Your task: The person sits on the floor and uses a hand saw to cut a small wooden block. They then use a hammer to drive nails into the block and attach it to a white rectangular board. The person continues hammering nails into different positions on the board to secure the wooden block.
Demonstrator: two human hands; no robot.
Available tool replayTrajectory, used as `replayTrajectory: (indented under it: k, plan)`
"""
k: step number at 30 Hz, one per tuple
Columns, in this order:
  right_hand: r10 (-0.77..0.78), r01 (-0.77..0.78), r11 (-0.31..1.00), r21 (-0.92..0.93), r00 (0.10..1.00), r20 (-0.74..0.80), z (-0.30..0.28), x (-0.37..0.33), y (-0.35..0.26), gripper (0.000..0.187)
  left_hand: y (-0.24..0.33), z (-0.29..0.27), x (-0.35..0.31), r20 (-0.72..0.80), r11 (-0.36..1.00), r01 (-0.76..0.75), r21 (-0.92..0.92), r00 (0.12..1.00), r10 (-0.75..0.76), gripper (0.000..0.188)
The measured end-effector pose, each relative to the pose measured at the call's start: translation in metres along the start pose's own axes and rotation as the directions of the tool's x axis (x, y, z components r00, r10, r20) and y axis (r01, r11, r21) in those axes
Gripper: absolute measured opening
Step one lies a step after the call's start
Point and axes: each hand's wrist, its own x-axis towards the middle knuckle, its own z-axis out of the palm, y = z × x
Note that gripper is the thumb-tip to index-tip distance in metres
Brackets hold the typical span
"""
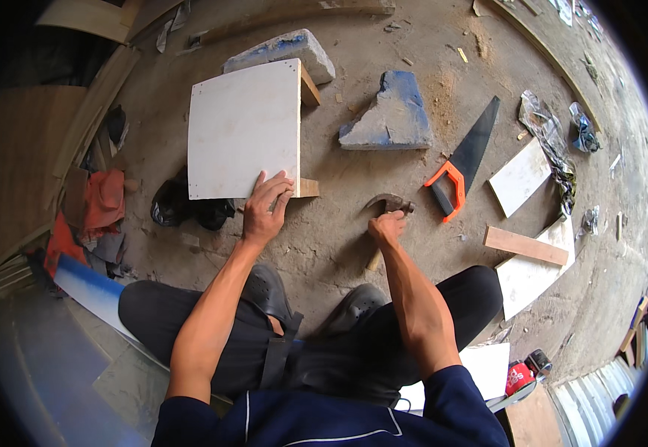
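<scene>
My left hand (266, 212) rests at the near right corner of a white board (245, 130). Its thumb and index finger are pinched together there, and whatever lies between them is too small to make out. Small dark dots mark the board's other corners. Wooden pieces (309, 188) under the board's right side hold it off the ground. Fingers wrapped round it just below the head, my right hand (389, 227) grips a claw hammer (374, 260); its dark metal head shows above the fist and the wooden handle points down toward my shoes.
A broken concrete block (391, 115) lies right of the board, another block (286, 51) behind it. Further right are an orange-handled handsaw (474, 149), white offcuts (521, 177) and a wood strip (525, 245). Black plastic (171, 205) lies left. A red power tool (519, 378) sits near my right elbow.
</scene>
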Motion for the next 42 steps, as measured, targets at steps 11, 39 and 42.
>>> replayTrajectory:
  k: [11,39,42]
  plan:
    - [-0.190,0.170,0.978,0.120,0.964,0.184,-0.026,0.018,0.016,0.048,-0.018,0.000,0.005,-0.008,0.983,-0.183,0.022,0.983,0.183,0.009]
    - [-0.524,0.237,0.699,0.674,0.811,0.259,-0.146,-0.221,-0.100,0.021,-0.037,-0.014,0.018,0.018,0.956,-0.281,-0.083,0.959,0.283,0.012]
    - [-0.510,0.212,0.706,0.676,0.814,0.277,-0.145,-0.217,-0.100,0.020,-0.038,-0.013,0.016,0.007,0.951,-0.304,-0.057,0.952,0.305,0.012]
